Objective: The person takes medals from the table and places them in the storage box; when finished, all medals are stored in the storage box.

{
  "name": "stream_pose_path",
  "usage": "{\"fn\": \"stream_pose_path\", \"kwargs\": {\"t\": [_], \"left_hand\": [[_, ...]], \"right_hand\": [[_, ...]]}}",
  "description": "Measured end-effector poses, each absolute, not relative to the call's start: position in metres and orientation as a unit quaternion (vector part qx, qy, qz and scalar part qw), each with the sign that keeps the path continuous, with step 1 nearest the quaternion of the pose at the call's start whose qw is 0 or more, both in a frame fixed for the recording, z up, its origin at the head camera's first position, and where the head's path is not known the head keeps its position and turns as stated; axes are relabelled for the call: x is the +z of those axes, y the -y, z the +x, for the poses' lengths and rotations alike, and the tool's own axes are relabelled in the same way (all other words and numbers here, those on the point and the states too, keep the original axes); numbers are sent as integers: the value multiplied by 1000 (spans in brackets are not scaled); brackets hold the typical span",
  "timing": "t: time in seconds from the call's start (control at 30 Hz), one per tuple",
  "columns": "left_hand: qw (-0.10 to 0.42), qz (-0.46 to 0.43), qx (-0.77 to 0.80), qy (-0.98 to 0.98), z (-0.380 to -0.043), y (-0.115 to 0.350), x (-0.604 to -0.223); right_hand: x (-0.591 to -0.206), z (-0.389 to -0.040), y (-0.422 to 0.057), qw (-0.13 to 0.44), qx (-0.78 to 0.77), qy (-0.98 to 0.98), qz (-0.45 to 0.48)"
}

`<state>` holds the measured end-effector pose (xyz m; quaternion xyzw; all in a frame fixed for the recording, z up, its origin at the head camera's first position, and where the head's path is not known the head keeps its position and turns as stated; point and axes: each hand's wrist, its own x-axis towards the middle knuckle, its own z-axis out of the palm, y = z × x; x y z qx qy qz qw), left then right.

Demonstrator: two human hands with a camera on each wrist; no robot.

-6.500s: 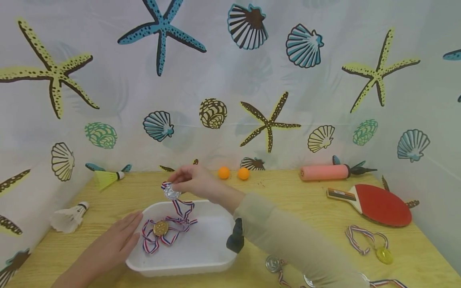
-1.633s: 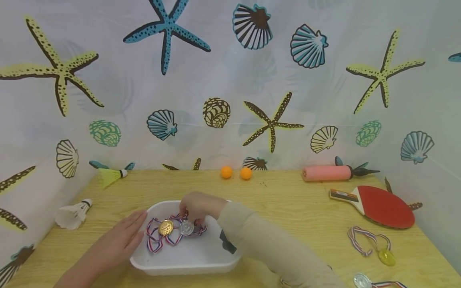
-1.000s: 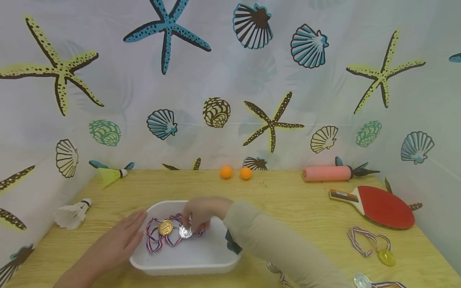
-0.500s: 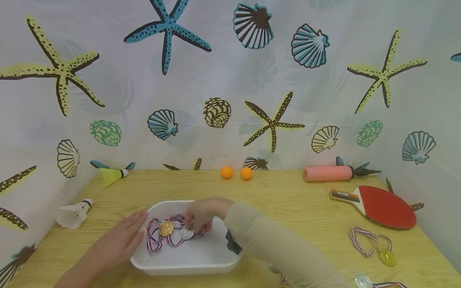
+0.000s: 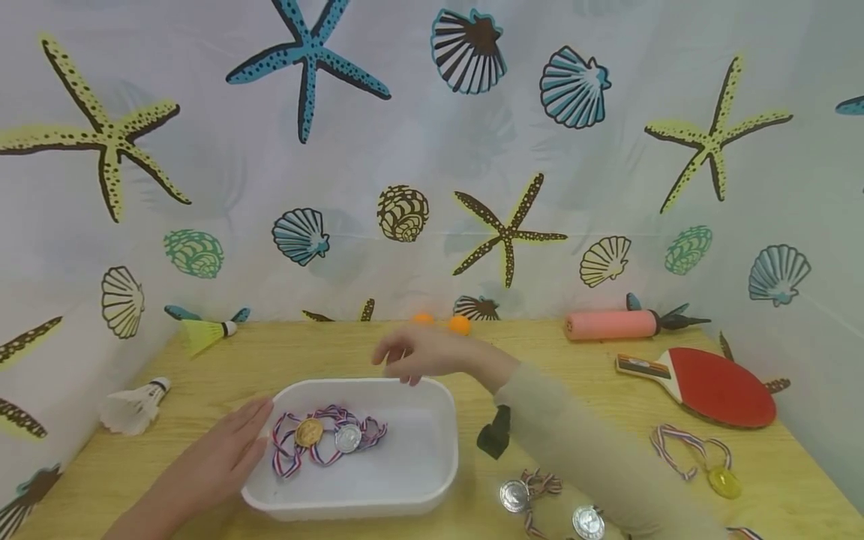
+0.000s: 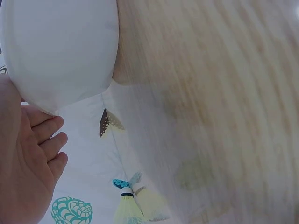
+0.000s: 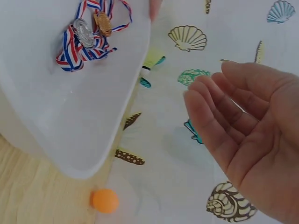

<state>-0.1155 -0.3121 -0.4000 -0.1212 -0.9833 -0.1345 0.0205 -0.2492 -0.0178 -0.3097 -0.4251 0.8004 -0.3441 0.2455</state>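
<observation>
In the head view my left hand (image 5: 219,457) rests along the left rim of a white plastic tub (image 5: 378,499); the left wrist view shows its fingers at the tub's edge, held fairly straight. A gold medal (image 5: 309,433) and a silver medal (image 5: 348,438) lie inside with their red, white and blue ribbons bunched around them. Over the tub's back rim hovers my right hand (image 5: 432,352), fingers loosely bent and nothing in them, as the right wrist view confirms. Two more silver medals, one (image 5: 515,496) and another (image 5: 589,522), lie beside my right sleeve, which partly covers their ribbons.
A gold medal (image 5: 724,481) lies at the right, below a red table tennis paddle (image 5: 725,386). Behind it sits a pink hand pump (image 5: 610,324). Two orange balls (image 5: 460,325) are at the back. A yellow shuttlecock (image 5: 205,334) and a white one (image 5: 135,407) stand left.
My right hand has let go of the silver medal in the tub and risen up and back to the right. Silver medals at the front have come into view. My left hand stays put.
</observation>
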Motion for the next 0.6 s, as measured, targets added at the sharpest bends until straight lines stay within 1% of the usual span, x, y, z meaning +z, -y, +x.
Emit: {"fn": "stream_pose_path", "kwargs": {"t": [0.1, 0.2, 0.37, 0.6], "left_hand": [[25, -124, -131, 983, -115, 311, -400], [29, -124, -131, 983, -115, 311, -400], [24, -120, -135, 983, -114, 309, -399], [30, -120, -140, 982, -113, 308, -400]], "right_hand": [[-301, -245, -10, 199, -389, -797, -418], [-298, -238, -39, 167, -414, -801, -399], [-309, -225, -84, 146, -429, -810, -373], [-351, -205, -125, 158, -393, -830, -364]]}}
